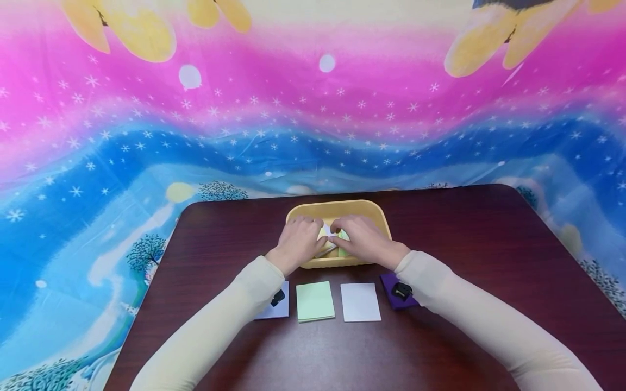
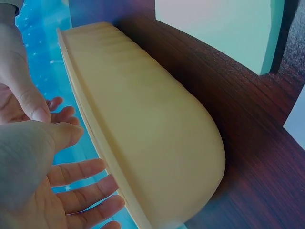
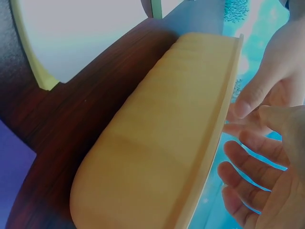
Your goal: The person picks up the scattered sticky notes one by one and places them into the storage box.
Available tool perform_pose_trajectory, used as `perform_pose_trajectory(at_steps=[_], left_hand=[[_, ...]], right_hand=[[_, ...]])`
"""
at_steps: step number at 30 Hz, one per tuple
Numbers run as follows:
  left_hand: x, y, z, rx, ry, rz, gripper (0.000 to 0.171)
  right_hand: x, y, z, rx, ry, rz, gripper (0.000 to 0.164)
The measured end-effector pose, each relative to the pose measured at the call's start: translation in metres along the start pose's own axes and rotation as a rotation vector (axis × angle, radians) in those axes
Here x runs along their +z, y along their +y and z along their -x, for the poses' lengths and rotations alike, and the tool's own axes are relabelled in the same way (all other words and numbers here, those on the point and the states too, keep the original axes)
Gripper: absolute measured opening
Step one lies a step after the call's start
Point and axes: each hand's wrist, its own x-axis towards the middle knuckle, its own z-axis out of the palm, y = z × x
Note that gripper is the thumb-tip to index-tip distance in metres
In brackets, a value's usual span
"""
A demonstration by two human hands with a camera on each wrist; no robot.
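A yellow plastic basket (image 1: 337, 263) stands toward the back of the table. Over its left part is my left hand (image 1: 301, 239), and over its right part my right hand (image 1: 364, 238), with the thumbs close together. In the left wrist view the left hand's fingers (image 2: 90, 191) are spread and loosely bent at the basket's rim, with nothing seen between them. The right wrist view shows the right hand (image 3: 267, 176) likewise relaxed and holding nothing visible. Inside the basket lie pale yellow, white and green paper pieces (image 1: 344, 248), partly hidden by the hands.
In front of the basket is a row of square paper pads: lavender (image 1: 281, 309), light green (image 1: 315, 301), white (image 1: 360, 302) and dark purple (image 1: 391, 285). The sleeves and wrist cameras partly cover the outer two. Behind the dark wooden table (image 1: 235, 228) hangs a printed cloth (image 1: 293, 119).
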Motion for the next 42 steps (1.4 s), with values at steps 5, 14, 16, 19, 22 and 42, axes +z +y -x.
perform_pose_trajectory(at_steps=[5,14,16,19,22,42], left_hand=[[-0.002,0.002,0.001,0.002,-0.004,-0.004,0.033],[-0.003,0.008,0.003,0.03,0.012,-0.027,0.033],[-0.002,0.009,0.003,0.036,0.02,-0.029,0.032],[-0.001,0.012,0.004,0.044,0.023,-0.02,0.031],[-0.001,0.014,0.003,0.055,0.023,-0.013,0.032],[-0.007,0.025,0.003,0.084,0.032,-0.022,0.027]], right_hand=[[-0.002,0.003,0.003,0.005,0.007,-0.002,0.024],[-0.006,0.005,0.008,0.006,0.018,-0.001,0.025],[-0.007,0.005,0.009,0.005,0.024,-0.001,0.025],[-0.008,0.006,0.01,0.003,0.033,-0.001,0.024],[-0.009,0.007,0.011,0.005,0.044,0.008,0.024],[-0.019,0.015,0.026,0.039,0.072,0.021,0.022]])
